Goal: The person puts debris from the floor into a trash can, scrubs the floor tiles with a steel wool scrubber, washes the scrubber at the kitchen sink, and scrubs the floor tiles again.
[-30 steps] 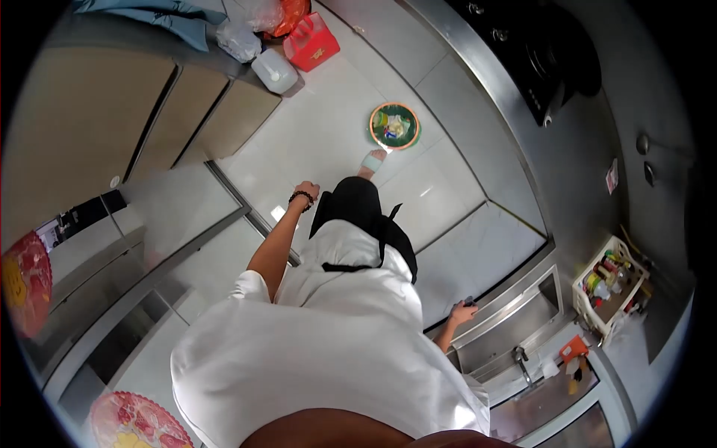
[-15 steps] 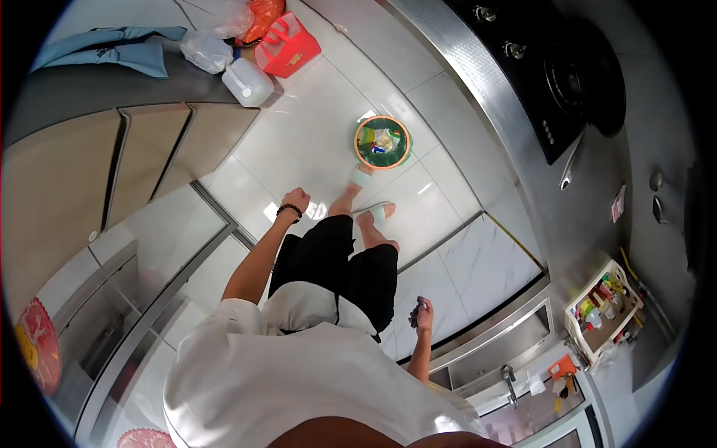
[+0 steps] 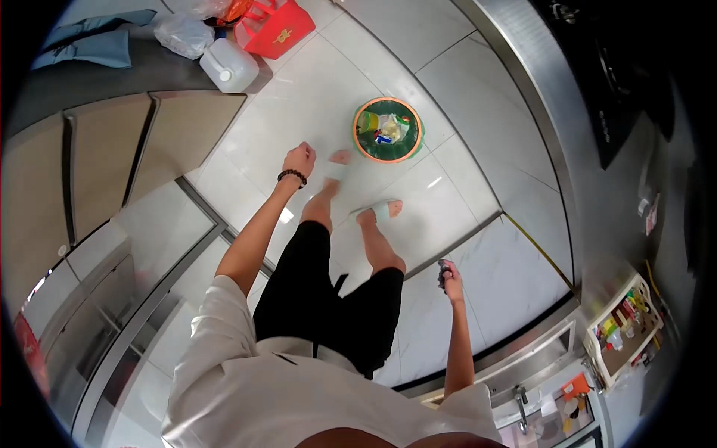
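My left hand (image 3: 300, 159), a bracelet of dark beads (image 3: 292, 177) at its wrist, hangs over the floor with its fingers curled in; nothing shows in it. My right hand (image 3: 452, 284) is closed around a small dark, lumpy thing (image 3: 444, 275), part of which sticks out past the fingers. Its kind is too small to tell. Ahead of my feet stands a round green trash bin (image 3: 386, 153) with an orange rim. Inside lie a yellow-green container (image 3: 367, 122) and crumpled wrappers (image 3: 393, 129). Neither hand touches the bin.
Beige cabinets (image 3: 175, 127) run along the left. A white plastic jug (image 3: 228, 67) and a red bag (image 3: 276, 33) stand on the floor at the upper left. On the right are a steel counter edge (image 3: 523, 67), a basket of bottles (image 3: 631, 358) and a faucet (image 3: 521, 411).
I have moved nearer to the trash bin, my left foot stepping forward. My left hand swings forward and up in view; my right hand, still holding the dark lumpy thing, shifts up and right.
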Motion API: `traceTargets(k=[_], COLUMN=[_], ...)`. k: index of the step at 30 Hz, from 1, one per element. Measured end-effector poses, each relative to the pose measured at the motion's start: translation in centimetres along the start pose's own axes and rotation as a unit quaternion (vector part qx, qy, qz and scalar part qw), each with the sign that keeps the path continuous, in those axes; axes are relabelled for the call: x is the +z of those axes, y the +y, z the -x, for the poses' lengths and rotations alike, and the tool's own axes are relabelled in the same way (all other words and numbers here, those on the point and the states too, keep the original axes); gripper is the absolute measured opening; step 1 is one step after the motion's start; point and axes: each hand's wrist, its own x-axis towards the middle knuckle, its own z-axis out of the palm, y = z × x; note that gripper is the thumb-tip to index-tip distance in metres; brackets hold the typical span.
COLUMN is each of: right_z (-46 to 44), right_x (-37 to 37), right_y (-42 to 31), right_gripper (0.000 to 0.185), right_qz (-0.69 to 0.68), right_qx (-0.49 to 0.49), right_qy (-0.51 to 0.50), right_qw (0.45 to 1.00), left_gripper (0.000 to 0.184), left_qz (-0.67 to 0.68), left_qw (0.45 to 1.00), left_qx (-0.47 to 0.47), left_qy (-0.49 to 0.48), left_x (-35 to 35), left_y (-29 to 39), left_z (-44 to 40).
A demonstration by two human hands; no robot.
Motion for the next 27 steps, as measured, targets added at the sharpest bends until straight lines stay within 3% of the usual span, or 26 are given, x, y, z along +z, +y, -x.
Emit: traceTargets(k=[4,5,7,8,9,12,13,18,19,23,26,27], right_z=[-11.1,-14.5,-19.3,-21.7,-24.6,-33.3,-35.1,-46.3,-47.7,-47.4,-47.2,-47.3], right_x=[0.7,1.1,1.8,2.7,3.2,4.4,5.0,6.3,6.1,7.4,6.5,5.6], right_y=[3.1,4.5,3.1,1.9,1.7,1.4,0.1,-1.5,-1.5,-4.5,-6.0,-5.8], right_gripper=[0.043,0.043,0.043,0.044,0.045,0.044,0.045,0.038,0.036,0.031,0.031,0.030], right_qz=[0.042,0.098,0.167,0.222,0.185,0.215,0.243,0.309,0.354,0.333,0.333,0.338], right_qx=[-0.064,-0.115,-0.122,-0.132,-0.089,-0.130,-0.186,-0.215,-0.175,-0.246,-0.265,-0.224], right_qy=[-0.015,0.012,0.006,0.010,-0.009,-0.042,-0.052,-0.074,-0.095,-0.082,-0.067,-0.075], right_qw=[0.997,0.988,0.978,0.966,0.979,0.967,0.951,0.923,0.914,0.907,0.903,0.911], left_gripper=[0.025,0.025,0.026,0.025,0.025,0.025,0.024,0.027,0.034,0.047,0.050,0.048], left_qz=[0.063,0.059,0.079,0.087,0.094,0.078,0.067,0.049,0.046,0.003,-0.028,-0.049], left_qw=[0.996,0.995,0.992,0.991,0.989,0.987,0.984,0.953,0.959,0.956,0.960,0.959], left_qx=[-0.019,-0.030,-0.028,-0.008,0.013,0.083,0.117,0.231,0.216,0.230,0.214,0.219], left_qy=[0.056,0.073,0.099,0.105,0.111,0.113,0.116,0.188,0.176,0.183,0.180,0.173], left_x=[8.4,11.2,15.1,16.4,17.5,21.2,22.4,28.0,28.3,29.1,29.7,29.9], left_y=[-2.1,-2.5,-2.3,-1.8,-1.3,-0.4,-0.3,-0.1,0.3,1.8,2.3,2.4], left_z=[-11.2,-14.5,-20.5,-23.1,-25.6,-32.6,-34.4,-44.1,-45.0,-46.9,-46.9,-46.9])
